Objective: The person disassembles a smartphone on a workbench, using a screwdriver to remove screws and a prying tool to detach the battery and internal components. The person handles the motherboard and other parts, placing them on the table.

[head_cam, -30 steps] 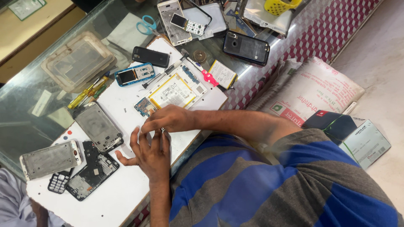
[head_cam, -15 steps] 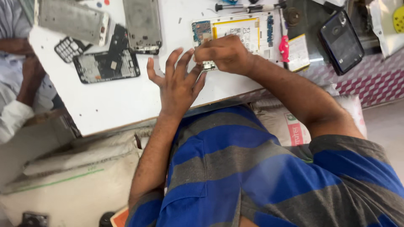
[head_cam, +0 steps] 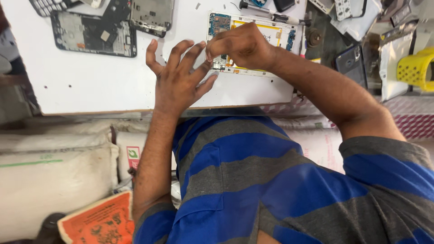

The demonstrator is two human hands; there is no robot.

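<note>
White board [head_cam: 90, 86] serves as the work surface, and on it lies an opened tablet [head_cam: 253, 45] with its back cover off, so the yellow battery [head_cam: 271, 34] and two small blue circuit boards show, one at each end. By the look of it the opening is done, while the inner parts sit in place and nothing has yet been lifted out. At the tablet's lower left corner, the right hand [head_cam: 242, 45] is curled with thumb and forefinger pressed together on something small; what it pinches I cannot tell. Just beside it the left hand [head_cam: 178, 79] rests with its fingers spread wide and its fingertips touching the tablet's near edge, holding nothing. One screwdriver [head_cam: 271, 17] lies along the tablet's far edge. Two stripped phone frames sit further left, a dark one [head_cam: 92, 38] and a grey one [head_cam: 151, 16], with one keypad [head_cam: 47, 5] at the top corner. One dark phone [head_cam: 350, 63] lies off the board on the right, near a yellow basket [head_cam: 416, 68].
</note>
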